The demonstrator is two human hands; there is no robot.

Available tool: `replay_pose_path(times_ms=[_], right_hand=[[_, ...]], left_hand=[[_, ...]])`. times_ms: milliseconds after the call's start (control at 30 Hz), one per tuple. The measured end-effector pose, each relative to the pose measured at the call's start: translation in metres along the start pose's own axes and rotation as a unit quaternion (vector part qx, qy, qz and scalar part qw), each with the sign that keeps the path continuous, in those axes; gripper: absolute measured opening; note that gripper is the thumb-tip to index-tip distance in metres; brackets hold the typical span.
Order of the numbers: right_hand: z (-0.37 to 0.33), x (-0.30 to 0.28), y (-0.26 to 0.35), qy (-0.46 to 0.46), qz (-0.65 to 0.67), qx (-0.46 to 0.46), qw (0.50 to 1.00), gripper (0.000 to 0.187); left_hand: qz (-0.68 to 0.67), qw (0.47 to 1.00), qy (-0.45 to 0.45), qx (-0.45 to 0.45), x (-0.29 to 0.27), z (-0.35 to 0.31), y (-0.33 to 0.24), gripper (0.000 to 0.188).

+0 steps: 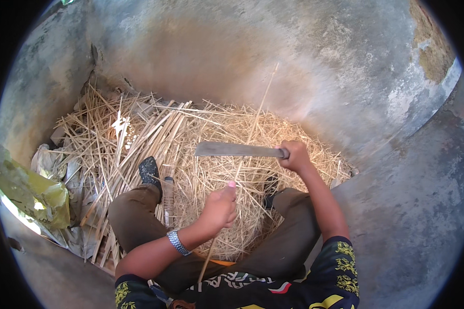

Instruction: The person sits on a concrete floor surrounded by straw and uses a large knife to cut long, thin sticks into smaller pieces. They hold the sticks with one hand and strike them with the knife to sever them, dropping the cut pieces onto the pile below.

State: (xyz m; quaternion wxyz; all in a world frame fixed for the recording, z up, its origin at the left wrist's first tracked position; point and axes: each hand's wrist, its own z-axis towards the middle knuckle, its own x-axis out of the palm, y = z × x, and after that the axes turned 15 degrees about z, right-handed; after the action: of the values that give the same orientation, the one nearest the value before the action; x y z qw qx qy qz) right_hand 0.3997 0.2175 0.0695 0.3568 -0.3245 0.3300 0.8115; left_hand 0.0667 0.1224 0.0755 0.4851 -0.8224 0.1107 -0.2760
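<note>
My right hand (296,155) is closed round the handle of a machete (232,149). The broad grey blade points left, lying across a long thin bamboo strip (263,105); whether the edge touches it I cannot tell. The strip slants from my lap up toward the back wall, and my left hand (220,207) grips it below the blade, thumb uppermost. Pale curly shavings (216,129) heap up beneath both hands, between my legs. Beside my left leg stands a narrow object (168,201) that looks wrapped with cord; its lower end is hidden.
Several flat bamboo strips (157,131) lie in a loose pile at the left. Yellowish plastic sheeting (36,193) and crumpled grey wrapping (51,162) are at the far left. A worn concrete wall (232,51) closes off the back, and concrete continues along the right (402,221).
</note>
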Motion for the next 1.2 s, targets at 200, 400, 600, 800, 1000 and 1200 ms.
replay_pose_path(times_ms=[200, 400, 600, 800, 1000, 1200], right_hand=[[0.011, 0.006, -0.022, -0.023, -0.004, 0.189, 0.982, 0.015], [0.015, 0.014, 0.01, -0.064, -0.058, 0.037, 0.996, 0.016], [0.018, 0.001, -0.001, -0.015, -0.041, 0.088, 0.995, 0.022], [0.011, -0.004, -0.022, -0.077, 0.001, 0.368, 0.927, 0.025], [0.0, -0.01, 0.01, -0.003, -0.055, 0.069, 0.996, 0.013], [0.006, 0.008, 0.009, -0.01, -0.015, -0.003, 1.0, 0.017]], left_hand=[[-0.014, 1.0, -0.011, 0.006, 0.0, -0.011, -0.014, 0.043], [-0.018, 0.999, -0.031, 0.016, -0.008, -0.001, -0.007, 0.043], [0.007, 0.999, -0.027, 0.014, 0.0, -0.003, 0.002, 0.043], [0.007, 0.999, -0.019, -0.029, -0.003, -0.007, -0.012, 0.04], [-0.014, 1.0, 0.003, 0.006, -0.015, -0.001, -0.022, 0.044], [-0.019, 1.0, -0.017, 0.001, -0.007, -0.003, -0.022, 0.044]])
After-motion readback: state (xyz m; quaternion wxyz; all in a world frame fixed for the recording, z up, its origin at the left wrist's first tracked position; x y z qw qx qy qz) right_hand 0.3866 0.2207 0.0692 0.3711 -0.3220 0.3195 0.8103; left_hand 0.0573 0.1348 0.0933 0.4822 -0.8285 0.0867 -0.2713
